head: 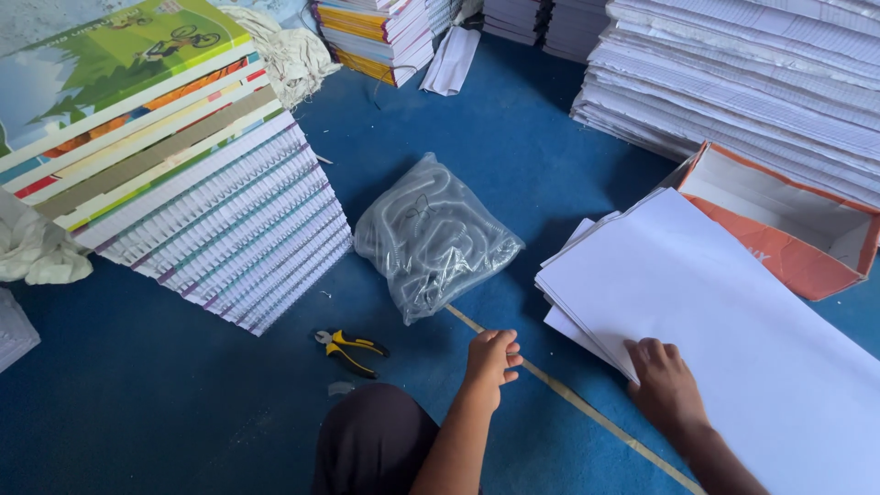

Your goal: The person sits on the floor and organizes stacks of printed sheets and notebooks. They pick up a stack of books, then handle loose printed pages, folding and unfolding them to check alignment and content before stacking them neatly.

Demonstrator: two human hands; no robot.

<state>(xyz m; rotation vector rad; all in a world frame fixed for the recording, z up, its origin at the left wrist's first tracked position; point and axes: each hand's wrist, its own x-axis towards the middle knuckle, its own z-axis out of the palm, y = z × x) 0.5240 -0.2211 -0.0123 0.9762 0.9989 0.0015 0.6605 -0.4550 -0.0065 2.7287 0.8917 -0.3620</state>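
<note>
My right hand (666, 385) rests flat on the near corner of a stack of large white sheets (733, 321) lying on the blue floor, fingers spread at the stack's edge. My left hand (491, 357) is curled into a loose fist just above the floor, beside a thin pale strip (568, 396) that runs diagonally; whether it pinches anything is unclear. A clear plastic bag of white spiral binding coils (431, 236) lies just beyond the left hand. My knee in dark cloth (371, 440) is at the bottom.
A leaning stack of spiral-bound notebooks (183, 183) stands at left. Yellow-handled pliers (350, 350) lie on the floor near it. An open orange-and-white carton (788, 220) sits behind the sheets, with tall paper stacks (752, 73) at back right and more books (385, 37) at back.
</note>
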